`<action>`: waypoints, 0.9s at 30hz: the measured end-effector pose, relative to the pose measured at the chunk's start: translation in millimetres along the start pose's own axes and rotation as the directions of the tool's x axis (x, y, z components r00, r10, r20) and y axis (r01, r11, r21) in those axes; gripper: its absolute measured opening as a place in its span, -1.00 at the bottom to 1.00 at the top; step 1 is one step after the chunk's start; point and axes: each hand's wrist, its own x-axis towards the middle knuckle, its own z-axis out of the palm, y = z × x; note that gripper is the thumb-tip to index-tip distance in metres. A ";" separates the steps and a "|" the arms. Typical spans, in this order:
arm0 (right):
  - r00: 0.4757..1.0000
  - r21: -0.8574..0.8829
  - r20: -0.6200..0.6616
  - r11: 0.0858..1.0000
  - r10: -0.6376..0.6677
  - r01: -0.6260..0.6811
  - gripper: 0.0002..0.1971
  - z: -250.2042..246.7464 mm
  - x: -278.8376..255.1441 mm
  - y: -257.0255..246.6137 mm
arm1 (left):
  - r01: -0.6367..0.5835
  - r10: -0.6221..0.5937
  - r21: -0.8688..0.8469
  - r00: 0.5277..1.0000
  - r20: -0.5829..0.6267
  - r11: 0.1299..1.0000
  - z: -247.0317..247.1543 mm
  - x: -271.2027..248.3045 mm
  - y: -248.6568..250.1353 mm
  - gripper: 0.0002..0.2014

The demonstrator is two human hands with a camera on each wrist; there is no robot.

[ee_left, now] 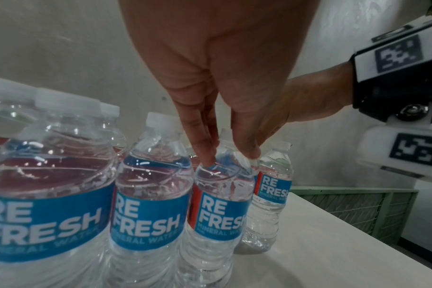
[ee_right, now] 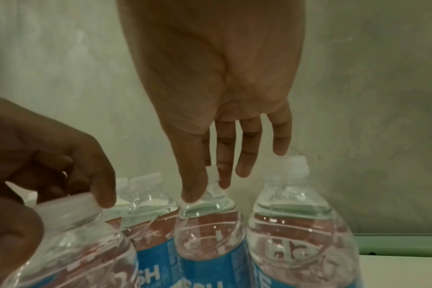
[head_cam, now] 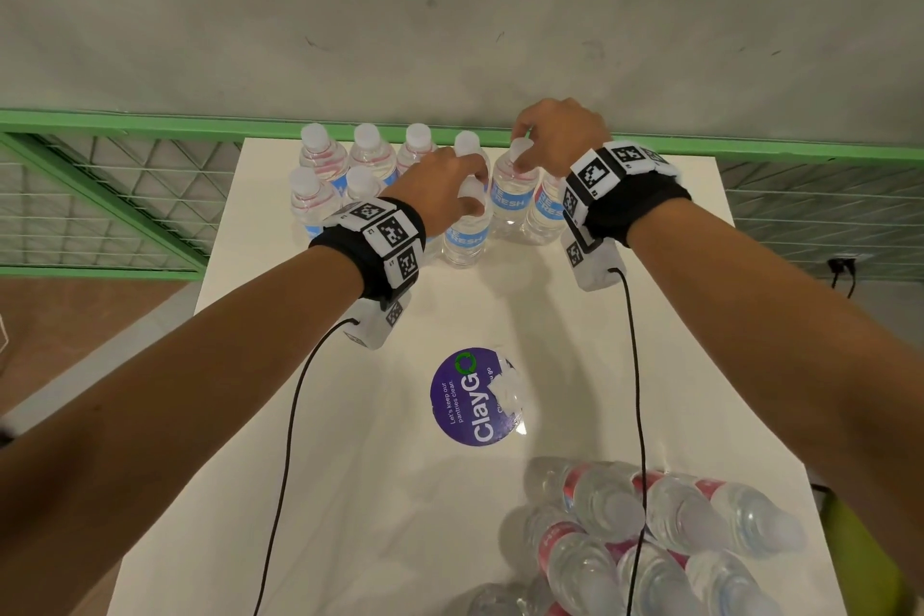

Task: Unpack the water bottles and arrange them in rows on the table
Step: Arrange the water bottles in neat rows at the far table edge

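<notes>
I stand over a white counter (head_cam: 625,365) with both arms stretched toward its far edge, where upright water bottles (head_cam: 345,165) wait in two rows against the green rail (head_cam: 150,120). My left hand (head_cam: 440,185) pinches the cap and neck of one bottle (head_cam: 465,235), thumb on one side, fingers on the other, in the nearer row. My right hand (head_cam: 560,130) pinches the cap of the next bottle (head_cam: 512,203), just to the right of it and a little closer to the rail. I hold them by the tops, I judge, because the bodies are packed side by side and leave no room for fingers between them; a grip from above lets me nudge each one straight into line. Both bottles look set down on the counter, though I cannot tell for certain. The remaining pack (head_cam: 650,540) lies on its side far from the rail, at the counter's near right corner, loosely wrapped in clear plastic, so much unpacking is left. A round purple sticker (head_cam: 460,400) sits between the pack and the rows.
</notes>
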 end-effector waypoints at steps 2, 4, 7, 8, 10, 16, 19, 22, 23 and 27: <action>1.000 0.002 -0.009 1.000 0.008 -0.008 -0.66 -0.3 0.6 -0.2 | -0.001 0.001 -0.005 1.000 0.005 1.000 0.3 0.0 -0.4 -0.65; 1.000 0.004 -0.010 1.000 0.006 -0.006 -0.66 -1.0 1.1 -0.6 | -0.001 0.001 -0.013 1.000 0.008 1.000 0.6 0.5 -1.3 -0.65; 1.000 0.019 -0.008 1.000 0.008 -0.008 -0.65 -1.7 1.4 -0.8 | 0.003 -0.003 -0.019 1.000 0.009 1.000 0.6 0.8 -2.1 -0.65; 1.000 0.027 -0.009 1.000 0.010 -0.010 -0.65 -1.8 1.8 -0.4 | 0.005 -0.004 -0.021 1.000 0.009 1.000 0.6 1.0 -2.5 -0.65; 1.000 0.041 -0.013 0.999 0.013 -0.012 -0.63 -1.5 2.0 0.2 | 0.004 -0.004 -0.020 1.000 0.009 1.000 0.7 1.0 -2.6 -0.65; 0.999 0.117 0.016 0.992 -0.042 0.040 -0.53 -3.3 0.6 8.2 | -0.010 0.010 -0.017 1.000 0.001 1.000 1.4 1.7 -1.8 -0.64; 0.996 0.107 0.083 0.994 -0.038 0.029 -0.26 -10.3 -3.3 18.2 | -0.015 0.015 -0.017 1.000 -0.002 1.000 1.5 2.1 -2.0 -0.65; 0.985 0.006 0.169 0.999 0.045 -0.047 -0.31 -14.9 -8.0 35.5 | -0.016 0.016 -0.018 1.000 -0.003 1.000 1.1 2.6 -2.9 -0.65; 0.979 -0.006 0.194 0.998 0.066 -0.066 -0.38 -16.1 -9.3 39.9 | -0.018 0.018 -0.020 1.000 -0.005 1.000 0.9 3.1 -2.7 -0.66; 0.978 0.001 0.188 0.996 0.092 -0.094 -0.57 -20.6 -6.3 43.4 | -0.018 0.018 -0.019 1.000 -0.005 1.000 0.4 3.9 -2.6 -0.64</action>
